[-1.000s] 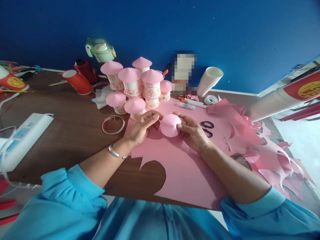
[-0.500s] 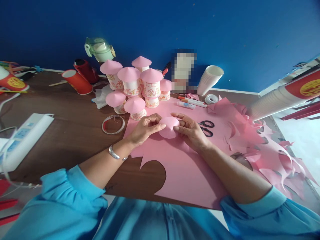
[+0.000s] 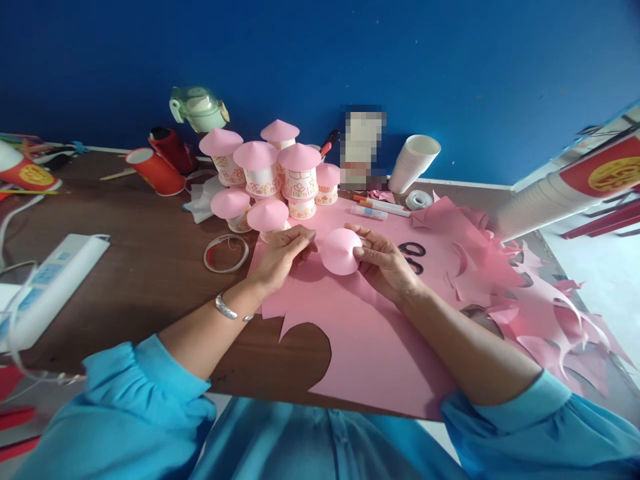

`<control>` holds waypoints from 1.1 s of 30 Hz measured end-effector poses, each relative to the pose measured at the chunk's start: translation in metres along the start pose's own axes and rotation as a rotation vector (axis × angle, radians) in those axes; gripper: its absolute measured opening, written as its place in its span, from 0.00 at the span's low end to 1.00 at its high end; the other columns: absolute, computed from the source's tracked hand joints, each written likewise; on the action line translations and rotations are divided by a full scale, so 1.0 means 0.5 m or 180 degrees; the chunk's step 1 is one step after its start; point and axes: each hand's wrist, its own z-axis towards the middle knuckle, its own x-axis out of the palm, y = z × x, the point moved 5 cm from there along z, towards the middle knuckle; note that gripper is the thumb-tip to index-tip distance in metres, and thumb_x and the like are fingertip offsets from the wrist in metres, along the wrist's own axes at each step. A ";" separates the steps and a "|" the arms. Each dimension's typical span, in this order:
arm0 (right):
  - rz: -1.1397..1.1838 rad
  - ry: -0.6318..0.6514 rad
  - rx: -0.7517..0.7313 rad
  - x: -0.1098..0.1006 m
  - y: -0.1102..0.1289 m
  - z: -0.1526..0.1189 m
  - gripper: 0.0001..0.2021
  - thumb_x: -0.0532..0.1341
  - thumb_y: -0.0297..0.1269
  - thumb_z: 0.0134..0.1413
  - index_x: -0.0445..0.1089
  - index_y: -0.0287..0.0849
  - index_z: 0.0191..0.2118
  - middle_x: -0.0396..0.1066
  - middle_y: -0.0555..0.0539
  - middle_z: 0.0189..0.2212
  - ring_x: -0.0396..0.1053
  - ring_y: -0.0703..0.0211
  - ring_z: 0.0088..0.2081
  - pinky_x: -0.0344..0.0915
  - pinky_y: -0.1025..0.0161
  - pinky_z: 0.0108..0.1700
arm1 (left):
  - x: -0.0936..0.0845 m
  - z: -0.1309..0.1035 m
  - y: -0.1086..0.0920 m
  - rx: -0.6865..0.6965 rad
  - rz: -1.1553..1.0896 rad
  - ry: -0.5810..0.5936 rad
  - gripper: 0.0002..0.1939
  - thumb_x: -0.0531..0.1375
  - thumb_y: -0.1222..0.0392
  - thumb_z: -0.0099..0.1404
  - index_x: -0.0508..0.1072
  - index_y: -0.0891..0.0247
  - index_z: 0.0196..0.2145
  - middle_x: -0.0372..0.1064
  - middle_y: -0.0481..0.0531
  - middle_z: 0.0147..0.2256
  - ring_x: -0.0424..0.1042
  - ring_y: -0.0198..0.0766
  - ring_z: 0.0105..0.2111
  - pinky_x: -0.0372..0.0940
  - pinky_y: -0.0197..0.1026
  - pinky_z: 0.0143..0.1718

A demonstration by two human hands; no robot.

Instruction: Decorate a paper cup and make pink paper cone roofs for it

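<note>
My right hand [image 3: 383, 260] pinches the right side of a small pink paper cone [image 3: 339, 253], thumb on top and fingers at the edge and beneath. The cone's point faces up toward me. Just left of it, my left hand [image 3: 287, 257] is closed, fingers curled against the thumb, apart from the cone; nothing shows in its grip. Under both hands lies a large pink paper sheet [image 3: 380, 353] with curved cut-outs. Black-handled scissors [image 3: 413, 257] rest on it, partly hidden behind my right hand. Several paper-cup houses with pink cone roofs [image 3: 255, 157] stand beyond my left hand.
Pink paper scraps [image 3: 525, 300] pile up at the right. A glue stick [image 3: 369, 212], markers [image 3: 385, 204], a tape roll [image 3: 419, 199] and stacked white cups [image 3: 415, 163] lie or stand toward the wall. At left are a tape ring [image 3: 226, 268], red cup [image 3: 155, 172] and power strip [image 3: 55, 290].
My left hand has let go of the cone and drawn slightly left. The cone, now in my right hand alone, has tilted a little. The view has shifted slightly.
</note>
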 end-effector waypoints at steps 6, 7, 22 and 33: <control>-0.0085 0.0049 -0.0030 0.003 -0.004 0.000 0.28 0.79 0.38 0.41 0.76 0.47 0.51 0.80 0.49 0.39 0.76 0.57 0.39 0.72 0.62 0.43 | 0.010 -0.005 -0.003 -0.0100 -0.0262 0.0022 0.18 0.70 0.43 0.62 0.75 0.59 0.37 0.63 0.44 0.25 0.59 0.31 0.24 0.54 0.37 0.26; -0.0105 0.0049 -0.0026 0.003 -0.005 -0.001 0.28 0.79 0.38 0.41 0.76 0.47 0.51 0.80 0.50 0.38 0.76 0.57 0.38 0.72 0.62 0.43 | 0.014 -0.007 -0.001 -0.0217 -0.0296 0.0094 0.19 0.71 0.42 0.61 0.75 0.59 0.39 0.63 0.44 0.25 0.58 0.31 0.24 0.53 0.37 0.26; 0.0054 0.0063 0.0048 0.003 -0.005 0.000 0.27 0.79 0.34 0.41 0.77 0.45 0.51 0.80 0.52 0.33 0.75 0.62 0.35 0.71 0.65 0.41 | 0.012 -0.008 -0.007 -0.0155 0.0218 0.0252 0.19 0.68 0.45 0.65 0.71 0.61 0.27 0.58 0.44 0.23 0.55 0.32 0.24 0.49 0.40 0.27; 0.0300 0.0118 0.0007 -0.002 -0.006 0.006 0.26 0.79 0.33 0.41 0.79 0.44 0.49 0.82 0.51 0.37 0.76 0.62 0.38 0.72 0.68 0.42 | 0.006 -0.007 -0.006 -0.0162 -0.0101 -0.0105 0.22 0.68 0.39 0.62 0.74 0.61 0.28 0.63 0.46 0.22 0.58 0.31 0.22 0.49 0.37 0.24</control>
